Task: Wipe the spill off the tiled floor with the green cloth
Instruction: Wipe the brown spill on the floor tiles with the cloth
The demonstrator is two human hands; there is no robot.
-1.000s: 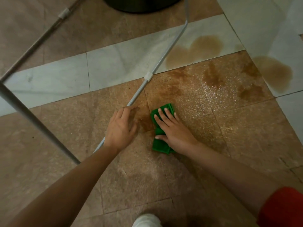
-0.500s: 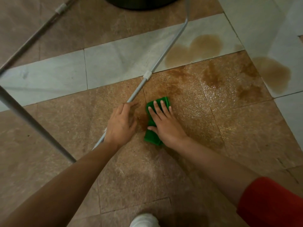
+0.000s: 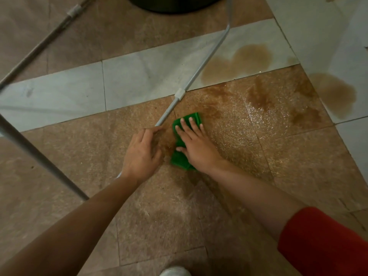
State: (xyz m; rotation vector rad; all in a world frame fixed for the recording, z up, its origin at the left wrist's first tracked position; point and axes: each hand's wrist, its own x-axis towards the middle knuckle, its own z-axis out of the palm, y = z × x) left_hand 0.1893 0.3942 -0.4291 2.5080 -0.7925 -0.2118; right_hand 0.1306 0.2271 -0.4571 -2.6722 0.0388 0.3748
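A folded green cloth (image 3: 180, 158) lies flat on a brown floor tile. My right hand (image 3: 196, 145) presses down on it with fingers spread, covering its middle. A brown spill (image 3: 258, 96) spreads over the brown tiles to the upper right, with paler puddles on the white tiles (image 3: 239, 62) and at the far right (image 3: 336, 94). My left hand (image 3: 141, 154) rests on the floor just left of the cloth, fingers curled over a thin grey metal bar (image 3: 169, 111), holding nothing that I can see.
The grey metal bar runs diagonally from my left hand up to a bend (image 3: 227, 29) near the top. A thicker grey leg (image 3: 39, 156) crosses the left side, another rod (image 3: 39, 42) lies top left. A dark round base (image 3: 175, 4) sits at the top. A white shoe tip (image 3: 175, 271) shows below.
My right hand has slid the green cloth a little forward and left, towards the metal bar and the spill. My left hand has stayed on the floor beside it.
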